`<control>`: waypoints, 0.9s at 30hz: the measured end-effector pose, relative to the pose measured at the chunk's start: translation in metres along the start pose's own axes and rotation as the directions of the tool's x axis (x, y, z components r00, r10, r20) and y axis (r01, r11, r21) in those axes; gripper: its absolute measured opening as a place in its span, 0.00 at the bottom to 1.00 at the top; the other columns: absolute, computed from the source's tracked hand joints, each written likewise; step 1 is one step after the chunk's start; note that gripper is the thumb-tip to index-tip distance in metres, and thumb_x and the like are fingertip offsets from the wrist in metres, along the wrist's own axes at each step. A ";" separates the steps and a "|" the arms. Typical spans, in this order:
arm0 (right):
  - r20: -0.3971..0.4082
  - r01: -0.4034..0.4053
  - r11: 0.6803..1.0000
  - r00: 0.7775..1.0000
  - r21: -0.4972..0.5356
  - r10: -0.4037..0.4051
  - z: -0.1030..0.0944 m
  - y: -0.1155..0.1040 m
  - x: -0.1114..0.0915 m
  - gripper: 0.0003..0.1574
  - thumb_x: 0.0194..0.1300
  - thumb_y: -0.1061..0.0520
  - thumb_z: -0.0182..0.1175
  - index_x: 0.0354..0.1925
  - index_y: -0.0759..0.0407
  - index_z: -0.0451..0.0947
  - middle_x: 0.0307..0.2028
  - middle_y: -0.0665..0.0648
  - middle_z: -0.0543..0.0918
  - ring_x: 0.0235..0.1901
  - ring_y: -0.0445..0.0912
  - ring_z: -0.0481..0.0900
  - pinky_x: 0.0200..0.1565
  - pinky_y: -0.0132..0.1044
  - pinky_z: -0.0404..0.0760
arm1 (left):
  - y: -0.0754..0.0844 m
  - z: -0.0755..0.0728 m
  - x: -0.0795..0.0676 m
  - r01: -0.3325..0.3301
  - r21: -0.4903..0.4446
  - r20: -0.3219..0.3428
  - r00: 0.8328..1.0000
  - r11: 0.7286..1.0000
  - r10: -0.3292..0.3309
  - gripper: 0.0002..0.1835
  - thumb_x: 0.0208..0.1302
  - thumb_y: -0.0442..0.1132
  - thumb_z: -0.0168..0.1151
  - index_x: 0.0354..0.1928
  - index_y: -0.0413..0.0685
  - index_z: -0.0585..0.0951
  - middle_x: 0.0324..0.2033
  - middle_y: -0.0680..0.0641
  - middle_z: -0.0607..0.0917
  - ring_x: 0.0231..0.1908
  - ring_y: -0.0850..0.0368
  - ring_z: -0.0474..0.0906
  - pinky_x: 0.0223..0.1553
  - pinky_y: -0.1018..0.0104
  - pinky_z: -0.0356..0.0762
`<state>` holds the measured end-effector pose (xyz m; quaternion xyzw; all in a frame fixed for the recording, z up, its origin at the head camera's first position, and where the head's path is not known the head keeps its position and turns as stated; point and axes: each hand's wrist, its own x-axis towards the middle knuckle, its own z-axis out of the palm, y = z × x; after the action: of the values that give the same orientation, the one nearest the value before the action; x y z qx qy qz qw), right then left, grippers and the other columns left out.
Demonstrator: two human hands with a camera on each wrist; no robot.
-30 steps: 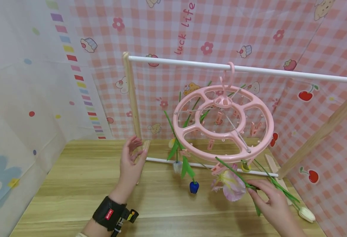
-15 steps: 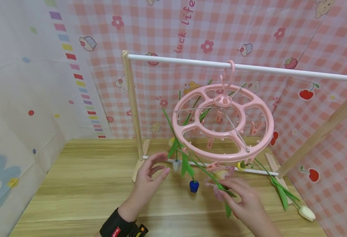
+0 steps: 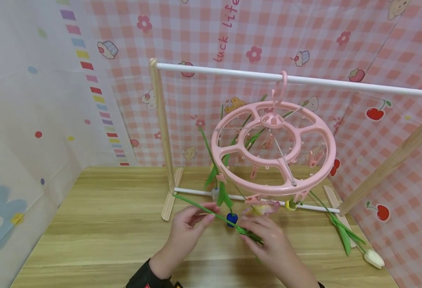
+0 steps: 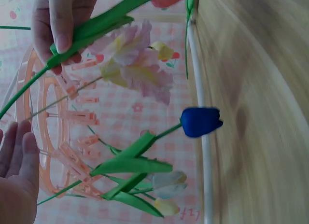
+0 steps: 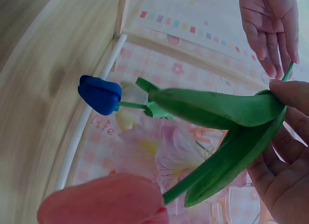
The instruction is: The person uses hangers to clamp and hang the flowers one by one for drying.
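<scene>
My right hand [image 3: 266, 238] pinches the green stem [image 3: 196, 205] of a tulip at its leaves. In the right wrist view the salmon-pink tulip [image 5: 101, 200] has its bloom pointing down and away from the fingers. The left hand [image 3: 185, 228] is at the bare end of that stem, its fingers extended; whether they touch the stem is hard to tell. Above both hands hangs a round pink clip hanger [image 3: 274, 188]. A blue tulip [image 4: 200, 121] and a pale pink ruffled flower [image 4: 140, 64] hang head-down from its clips [image 4: 72, 159].
A white rail [image 3: 211, 70] on wooden posts [image 3: 162, 128] carries the hanger. White [image 4: 169, 184] and yellow [image 4: 166, 207] tulips also hang there. On the wooden table [image 3: 88, 240], a white tulip [image 3: 374, 259] lies at the right, by the stand's foot [image 3: 331, 200].
My right hand has moved left with the tulip, bringing its stem in front of the hanger. The left hand has come down and right to the stem's end.
</scene>
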<state>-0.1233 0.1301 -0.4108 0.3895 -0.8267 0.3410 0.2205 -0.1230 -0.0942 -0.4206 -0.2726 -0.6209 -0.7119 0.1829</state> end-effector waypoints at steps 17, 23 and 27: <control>0.017 -0.140 0.982 0.990 0.126 0.139 0.009 -0.009 0.000 0.15 0.61 0.57 0.62 0.48 0.49 0.79 0.47 0.45 0.80 0.52 0.47 0.74 0.61 0.55 0.59 | 0.007 -0.002 -0.002 0.024 -0.077 -0.089 0.996 0.997 -0.031 0.08 0.62 0.22 0.53 0.40 0.21 0.76 0.35 0.33 0.82 0.34 0.42 0.80 0.36 0.56 0.81; -0.015 -0.098 0.982 0.995 0.160 0.102 0.012 -0.006 0.001 0.12 0.58 0.60 0.63 0.43 0.54 0.81 0.42 0.48 0.82 0.45 0.45 0.78 0.50 0.39 0.77 | 0.011 -0.002 0.000 0.045 -0.063 -0.111 0.992 0.997 -0.052 0.08 0.63 0.24 0.53 0.42 0.25 0.77 0.34 0.31 0.82 0.34 0.47 0.81 0.36 0.58 0.81; -0.041 -0.069 0.983 0.996 0.172 0.077 0.014 -0.005 0.003 0.11 0.57 0.61 0.64 0.40 0.53 0.81 0.40 0.48 0.82 0.42 0.44 0.79 0.48 0.33 0.77 | 0.011 0.000 -0.001 0.034 -0.096 -0.123 0.991 0.995 -0.045 0.09 0.63 0.23 0.52 0.43 0.23 0.76 0.34 0.31 0.81 0.36 0.47 0.81 0.37 0.56 0.80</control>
<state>-0.1226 0.1156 -0.4163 0.3680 -0.8029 0.4275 0.1930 -0.1157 -0.0963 -0.4125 -0.2234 -0.5794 -0.7594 0.1944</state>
